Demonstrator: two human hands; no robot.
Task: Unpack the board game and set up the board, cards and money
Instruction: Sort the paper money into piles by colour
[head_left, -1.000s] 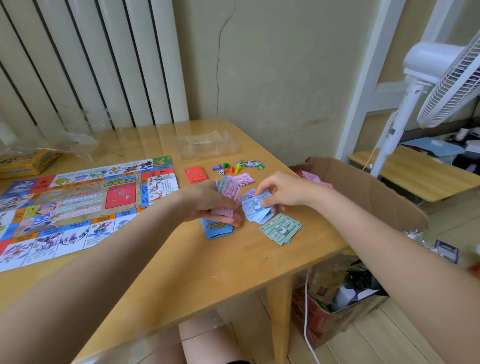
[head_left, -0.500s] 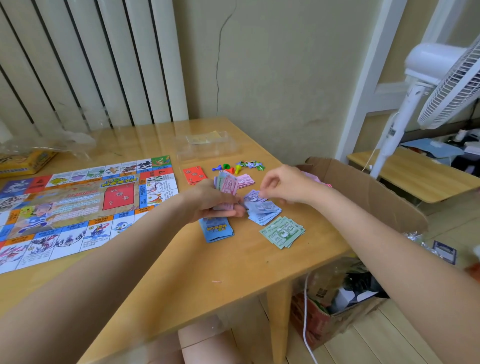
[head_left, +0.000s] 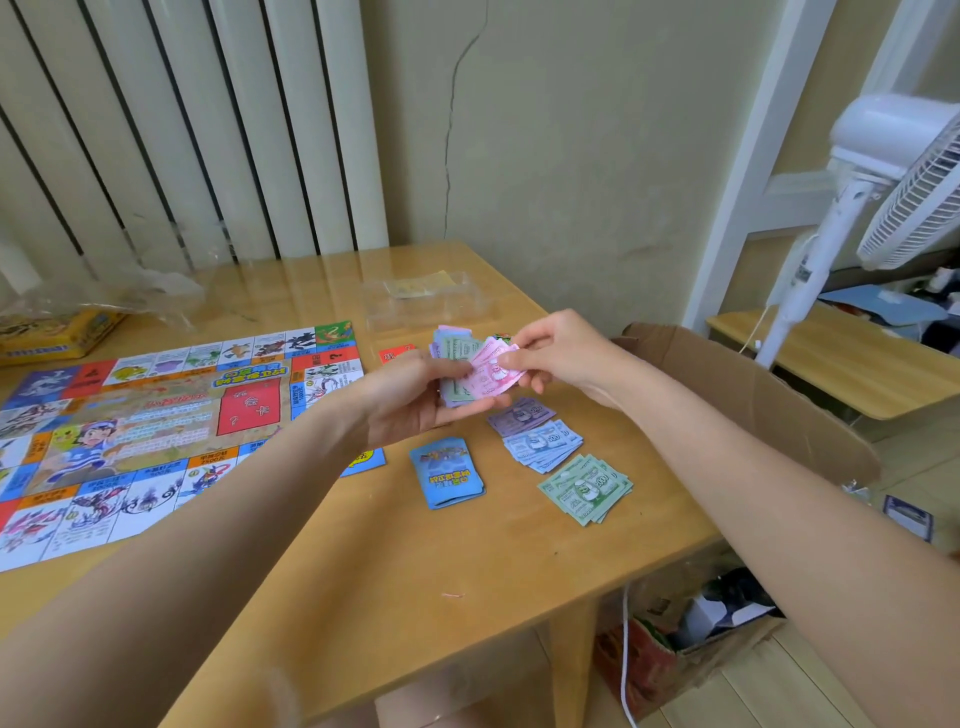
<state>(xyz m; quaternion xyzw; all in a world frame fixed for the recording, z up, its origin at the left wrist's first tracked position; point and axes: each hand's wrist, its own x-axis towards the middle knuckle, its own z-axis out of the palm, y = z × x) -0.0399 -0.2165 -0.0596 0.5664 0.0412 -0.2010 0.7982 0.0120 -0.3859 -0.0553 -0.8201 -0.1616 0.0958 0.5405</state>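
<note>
fan (head_left: 906, 171): white, standing right of table, head cut by frame edge | carton (head_left: 753, 395): brown, open, against table's right edge | low bench (head_left: 852, 358): wooden, behind carton | radiator (head_left: 182, 130): white, on wall behind table | wall crack (head_left: 457, 104): runs down plaster | floor box (head_left: 675, 654): clutter inside, under table's right side

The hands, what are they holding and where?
Left hand grips the play money stack from below; right hand pinches the top pink bill by its right end.
</note>
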